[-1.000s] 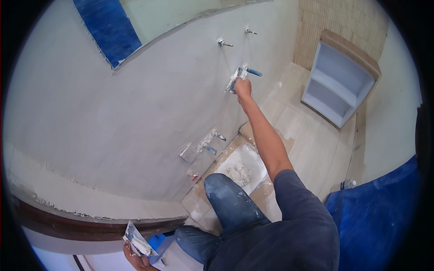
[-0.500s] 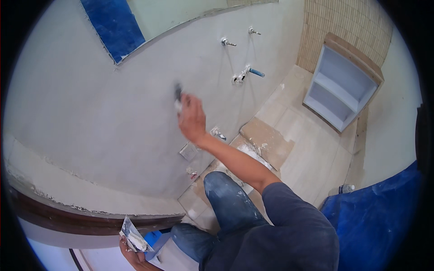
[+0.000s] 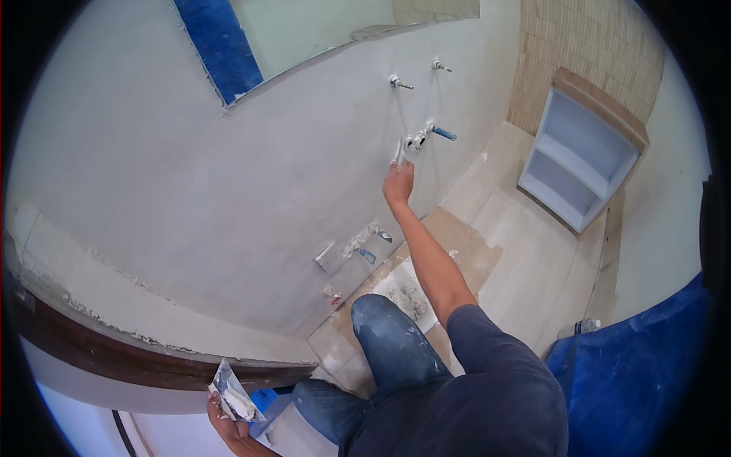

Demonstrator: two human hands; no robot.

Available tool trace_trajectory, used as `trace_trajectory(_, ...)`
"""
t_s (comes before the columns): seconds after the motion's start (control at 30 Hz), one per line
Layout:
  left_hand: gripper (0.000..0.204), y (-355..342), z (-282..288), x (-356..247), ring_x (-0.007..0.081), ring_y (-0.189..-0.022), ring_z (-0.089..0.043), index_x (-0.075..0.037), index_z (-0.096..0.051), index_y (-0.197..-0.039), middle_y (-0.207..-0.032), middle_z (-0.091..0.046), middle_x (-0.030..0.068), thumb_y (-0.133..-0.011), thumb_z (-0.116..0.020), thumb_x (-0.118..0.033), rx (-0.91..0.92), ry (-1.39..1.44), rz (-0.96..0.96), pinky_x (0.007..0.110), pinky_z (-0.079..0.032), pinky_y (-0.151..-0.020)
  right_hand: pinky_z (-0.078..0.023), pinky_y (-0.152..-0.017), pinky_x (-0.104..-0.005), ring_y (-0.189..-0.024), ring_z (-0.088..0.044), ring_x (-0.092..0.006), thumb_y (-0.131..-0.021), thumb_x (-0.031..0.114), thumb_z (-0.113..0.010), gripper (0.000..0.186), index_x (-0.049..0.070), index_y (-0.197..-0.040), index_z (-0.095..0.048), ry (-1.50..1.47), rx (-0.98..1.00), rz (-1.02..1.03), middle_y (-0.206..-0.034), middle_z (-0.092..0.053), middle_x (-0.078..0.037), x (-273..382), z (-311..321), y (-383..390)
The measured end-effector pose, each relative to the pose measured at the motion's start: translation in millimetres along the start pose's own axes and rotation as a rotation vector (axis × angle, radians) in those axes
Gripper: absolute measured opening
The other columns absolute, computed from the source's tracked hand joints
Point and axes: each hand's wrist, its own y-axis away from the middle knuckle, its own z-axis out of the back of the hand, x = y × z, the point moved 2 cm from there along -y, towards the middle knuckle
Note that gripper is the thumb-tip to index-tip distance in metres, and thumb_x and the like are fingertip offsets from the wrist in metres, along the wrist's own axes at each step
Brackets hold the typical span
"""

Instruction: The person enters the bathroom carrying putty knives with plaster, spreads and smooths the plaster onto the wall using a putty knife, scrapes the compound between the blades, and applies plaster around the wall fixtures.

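My right hand (image 3: pixel 399 183) is stretched out to the grey wall (image 3: pixel 251 198), closed around a small putty knife (image 3: pixel 398 152). The knife's pale blade meets the wall just left of two round pipe openings (image 3: pixel 416 142). Low at the left, my left hand (image 3: pixel 226 423) grips a broad metal putty knife (image 3: pixel 222 376). A lump of white putty (image 3: pixel 241 404) lies on its blade. The left fingers are partly hidden behind it.
Two valve stubs (image 3: pixel 397 82) and a blue pipe stub (image 3: pixel 444 133) stick out of the wall. A mirror (image 3: pixel 304 30) hangs above. A white shelf unit (image 3: pixel 582 152) stands at right, near blue sheeting (image 3: pixel 640 365). Below are a socket plate (image 3: pixel 330 257) and a dark wooden edge (image 3: pixel 114 362).
My right hand has moved right along the wall with the small putty knife, from mid-wall to beside the pipe openings. The left hand still holds the loaded knife. The view has shifted slightly.
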Motion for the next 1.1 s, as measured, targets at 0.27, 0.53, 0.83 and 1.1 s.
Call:
trace_trajectory(0.27,0.045,7,18,-7,0.0244,-0.113,-0.063,-0.003,-0.058,-0.134,-0.125,-0.066,0.0091,-0.097,-0.057,-0.027,-0.042,-0.001,-0.017,0.038,-0.05,-0.099,-0.045,-0.105,-0.0465,-0.124,-0.051,-0.0407,-0.089,0.003,-0.065,0.052,-0.001,-0.139,-0.054,-0.065,0.2,0.436,-0.135,-0.054,-0.021,138,-3,157)
trace_trajectory(0.53,0.043,-2,10,-3,0.0227,-0.108,-0.066,-0.004,-0.06,-0.133,-0.12,-0.068,0.0073,-0.096,-0.056,-0.025,-0.003,-0.018,-0.001,0.036,-0.053,-0.093,-0.045,-0.104,-0.0481,-0.119,-0.055,-0.041,-0.086,0.0,-0.065,0.053,0.0,-0.138,-0.056,0.022,-0.021,0.485,-0.131,-0.058,-0.02,85,37,47)
trace_trajectory(0.83,0.043,0,12,-3,0.0237,-0.111,-0.065,-0.003,-0.06,-0.133,-0.123,-0.067,0.0078,-0.096,-0.056,-0.026,-0.028,-0.038,-0.026,0.037,-0.052,-0.096,-0.045,-0.103,-0.0467,-0.12,-0.051,-0.0407,-0.088,0.004,-0.063,0.057,-0.002,-0.143,-0.051,0.155,-0.033,0.612,-0.136,-0.051,-0.022,110,-13,73)
trace_trajectory(1.1,0.044,0,12,-5,0.0241,-0.113,-0.064,-0.003,-0.059,-0.134,-0.126,-0.067,0.008,-0.097,-0.056,-0.026,-0.032,-0.038,-0.011,0.037,-0.05,-0.099,-0.044,-0.106,-0.0464,-0.123,-0.054,-0.0392,-0.097,0.01,-0.056,0.042,-0.003,-0.137,-0.057,-0.097,0.092,0.296,-0.133,-0.058,-0.02,55,35,83)
